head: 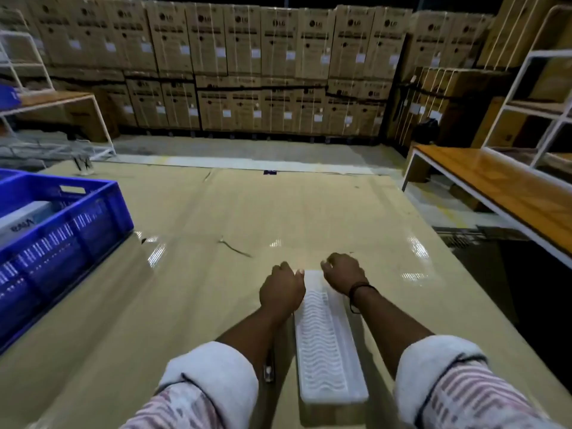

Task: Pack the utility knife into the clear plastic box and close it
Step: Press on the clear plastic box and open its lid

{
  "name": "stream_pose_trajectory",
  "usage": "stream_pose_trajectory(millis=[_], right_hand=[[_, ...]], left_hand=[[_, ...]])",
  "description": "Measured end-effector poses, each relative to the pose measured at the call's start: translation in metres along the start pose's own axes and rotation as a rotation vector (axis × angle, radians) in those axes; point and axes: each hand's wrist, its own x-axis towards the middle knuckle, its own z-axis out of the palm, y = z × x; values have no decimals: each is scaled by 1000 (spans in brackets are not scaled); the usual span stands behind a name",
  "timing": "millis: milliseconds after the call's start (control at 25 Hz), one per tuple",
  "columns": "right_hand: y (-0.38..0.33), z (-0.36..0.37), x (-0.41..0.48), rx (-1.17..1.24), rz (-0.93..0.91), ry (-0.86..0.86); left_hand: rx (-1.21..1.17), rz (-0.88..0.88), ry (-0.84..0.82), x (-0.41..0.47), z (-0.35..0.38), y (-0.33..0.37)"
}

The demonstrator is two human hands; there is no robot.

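Note:
A long clear plastic box (328, 345) with a wavy ribbed top lies lengthwise on the cardboard-covered table (216, 218), between my forearms. My left hand (281, 289) rests at the far left corner of the box, fingers curled on its edge. My right hand (343, 272) grips the far right corner. A dark slim object, seemingly the utility knife (268, 368), lies on the table just left of the box, mostly hidden under my left forearm. Whether the box lid is latched cannot be told.
A blue plastic crate (58, 230) holding a white carton stands at the table's left edge. A wooden bench (495, 187) with a white frame is to the right. Stacked cardboard cartons (247, 72) line the back wall, with white metal racks on both sides.

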Motion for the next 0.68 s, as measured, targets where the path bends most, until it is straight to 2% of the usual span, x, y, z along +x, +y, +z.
stream_pose_trajectory(millis=[40, 160, 360, 680], right_hand=[[3, 7, -2, 16, 22, -58], [10, 25, -4, 97, 69, -96], [10, 47, 0, 372, 217, 0], [9, 54, 0, 220, 167, 174]], left_hand=[[-29, -48, -45, 0, 4, 0], [-146, -152, -123, 3, 17, -2], [-330, -221, -122, 16, 30, -1], [-466, -172, 62, 16, 46, -6]])
